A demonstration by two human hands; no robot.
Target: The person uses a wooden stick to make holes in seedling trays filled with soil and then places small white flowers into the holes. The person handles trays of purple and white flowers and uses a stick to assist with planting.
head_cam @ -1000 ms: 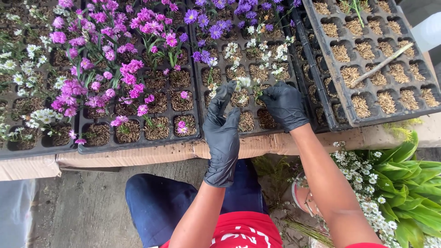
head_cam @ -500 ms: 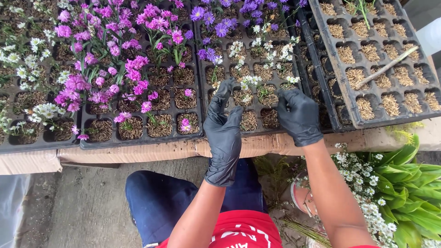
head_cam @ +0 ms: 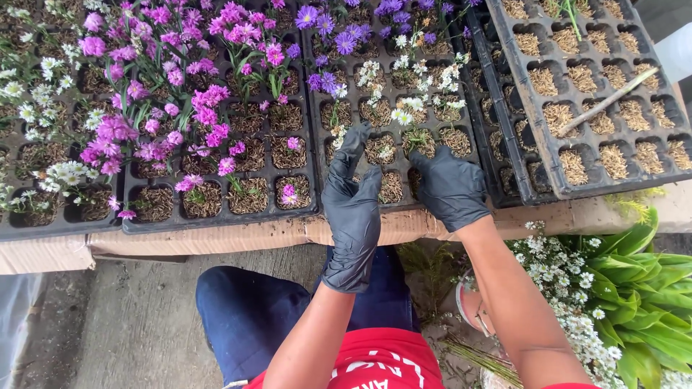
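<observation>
Both my hands wear black gloves. My left hand [head_cam: 351, 198] hovers over the front edge of a black seedling tray [head_cam: 398, 205], fingers apart and pointing up, holding nothing that I can see. My right hand [head_cam: 450, 186] rests on the tray's front row with fingers curled down over a cell; whether it holds anything is hidden. Just beyond my fingertips stand small white flower cuttings [head_cam: 401, 115] planted in the cells, with purple flowers [head_cam: 339, 45] further back.
A tray of pink flowers [head_cam: 173, 108] sits to the left, white daisies [head_cam: 40, 94] beyond it. A stacked tray of husk-filled cells [head_cam: 598, 86] with a stick [head_cam: 609, 99] lies right. White blossoms and green leaves [head_cam: 627, 288] lie by my right knee. The trays rest on cardboard [head_cam: 216, 241].
My right hand drew back from the white cuttings toward the tray's front row and curled down. The left hand stayed nearly still. The white sprig now stands in a cell.
</observation>
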